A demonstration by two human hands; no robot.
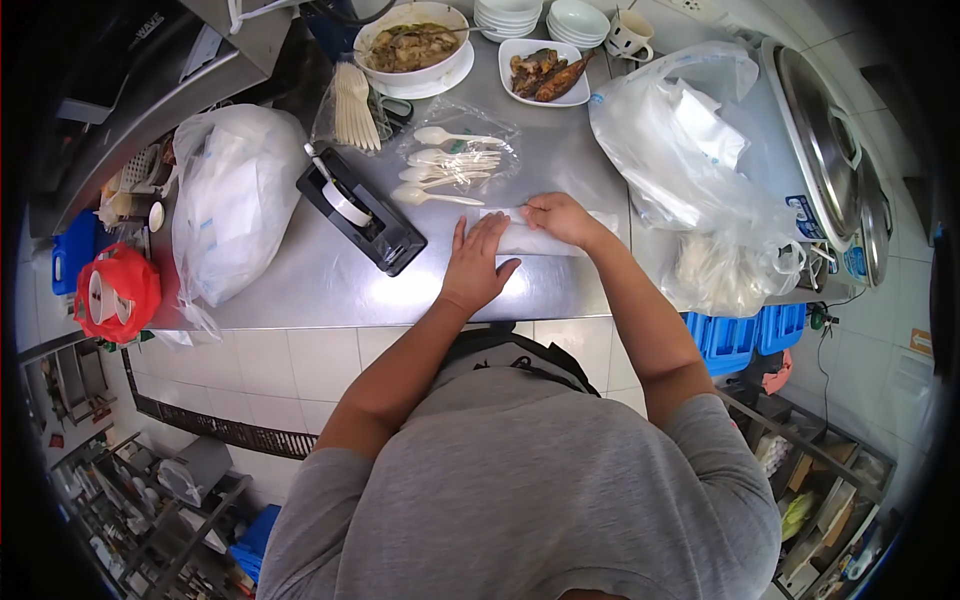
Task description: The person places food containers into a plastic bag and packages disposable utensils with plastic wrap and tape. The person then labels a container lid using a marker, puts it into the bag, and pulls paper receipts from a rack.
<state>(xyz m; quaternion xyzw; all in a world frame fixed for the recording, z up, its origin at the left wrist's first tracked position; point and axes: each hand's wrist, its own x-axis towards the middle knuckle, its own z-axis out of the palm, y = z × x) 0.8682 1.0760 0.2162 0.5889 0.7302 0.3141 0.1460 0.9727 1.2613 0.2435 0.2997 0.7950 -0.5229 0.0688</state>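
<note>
On the steel counter (560,290) lies a white folded strip (540,241), which looks like a paper napkin. My left hand (478,265) rests flat over its left end with the fingers stretched out. The fingers of my right hand (562,220) are curled and pinch the strip's upper edge; what lies inside the fold is hidden. Just beyond my hands, several pale plastic spoons (440,134) lie on and in a clear plastic bag (505,125). A black tape dispenser (400,250) with a white roll stands left of my left hand.
White plastic bags (235,200) (660,130) flank the work area. At the back are a bowl of food (370,45), a plate of fried fish (515,95), stacked bowls (578,20), a mug (628,38) and a bundle of wooden forks (352,105). Lidded pots (820,130) stand right.
</note>
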